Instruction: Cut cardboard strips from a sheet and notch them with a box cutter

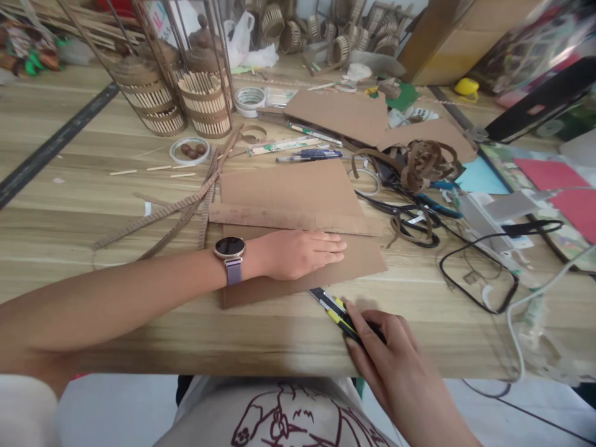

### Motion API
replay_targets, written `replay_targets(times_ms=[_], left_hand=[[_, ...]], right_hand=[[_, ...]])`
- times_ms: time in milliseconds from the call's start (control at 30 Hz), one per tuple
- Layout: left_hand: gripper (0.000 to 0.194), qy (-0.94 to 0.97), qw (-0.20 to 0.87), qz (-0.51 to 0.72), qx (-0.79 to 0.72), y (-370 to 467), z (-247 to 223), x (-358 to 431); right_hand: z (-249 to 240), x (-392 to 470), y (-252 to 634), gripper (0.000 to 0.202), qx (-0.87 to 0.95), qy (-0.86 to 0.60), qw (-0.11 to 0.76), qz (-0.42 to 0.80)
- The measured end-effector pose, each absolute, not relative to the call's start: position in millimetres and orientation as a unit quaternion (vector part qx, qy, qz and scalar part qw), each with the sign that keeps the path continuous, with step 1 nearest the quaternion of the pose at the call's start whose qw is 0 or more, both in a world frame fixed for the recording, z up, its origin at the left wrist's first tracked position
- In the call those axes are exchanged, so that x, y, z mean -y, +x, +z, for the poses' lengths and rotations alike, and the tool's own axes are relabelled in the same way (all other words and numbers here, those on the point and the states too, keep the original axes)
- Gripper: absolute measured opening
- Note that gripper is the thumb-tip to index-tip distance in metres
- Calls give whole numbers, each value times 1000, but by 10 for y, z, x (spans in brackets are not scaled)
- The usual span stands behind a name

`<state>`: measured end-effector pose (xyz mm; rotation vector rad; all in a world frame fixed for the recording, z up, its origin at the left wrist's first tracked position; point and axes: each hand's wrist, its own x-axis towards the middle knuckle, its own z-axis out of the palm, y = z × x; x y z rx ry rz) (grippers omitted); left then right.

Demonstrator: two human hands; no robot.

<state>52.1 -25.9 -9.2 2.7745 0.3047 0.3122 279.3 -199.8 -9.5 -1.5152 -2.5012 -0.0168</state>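
Observation:
My left hand lies flat on the cardboard sheet, fingers stretched to the right and holding nothing; a watch is on that wrist. A cardboard strip lies just above the hand, across a second cardboard piece. My right hand is closed around a black and yellow utility knife at the lower right. The knife points up and left, its tip close to the sheet's lower edge. Whether the tip touches the sheet I cannot tell.
Corrugated strips lie left of the cardboard. Slatted baskets stand at the back left. Pens and a tape roll lie behind. Scissors, a coil of brown strips and a cable are at the right.

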Motion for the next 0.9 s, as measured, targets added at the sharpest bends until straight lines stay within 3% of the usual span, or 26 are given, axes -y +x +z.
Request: replay_targets(times_ms=[900], left_hand=[[46, 980, 132, 91, -114, 552, -102, 252]], right_hand=[[-146, 1999, 2400, 57, 879, -455, 134, -47]])
